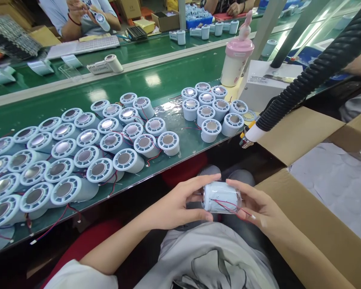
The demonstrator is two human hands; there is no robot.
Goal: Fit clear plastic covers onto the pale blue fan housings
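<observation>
Above my lap I hold a light-blue cylindrical housing (221, 194) inside a clear outer sleeve, lying sideways. Its left end is in my left hand (188, 202), thumb below and fingers above. My right hand (254, 200) grips the other end, where red and dark wires with a small white plug trail out. In front, many similar light-blue cylinders (87, 138) stand in rows along the table edge, round metal discs on top and thin wires hanging out. A smaller cluster of the same cylinders (206, 110) stands to the right.
A black corrugated hose (303, 76) with a white nozzle (255, 134) hangs at the right, near a grey box (264, 84) and a pink-lidded cup (236, 60). An open carton (276, 192) stands right of me. Across the green conveyor (168, 70), a co-worker's hands (81, 12) hold a device.
</observation>
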